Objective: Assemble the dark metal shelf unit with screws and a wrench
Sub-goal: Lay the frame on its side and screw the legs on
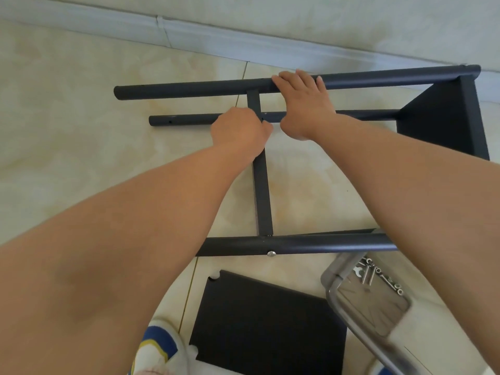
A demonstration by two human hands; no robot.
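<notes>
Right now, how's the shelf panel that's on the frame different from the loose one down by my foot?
The attached shelf panel stands on edge at the right end of the frame, fixed between the tubular legs; the loose shelf panel lies flat on the floor tiles, joined to nothing. The attached one is seen at an angle, the loose one face-up, a corner notch showing. Both are dark, flat and rectangular.

A home room is suggested by the glossy beige floor tiles, the pale baseboard and the painted wall.
</notes>
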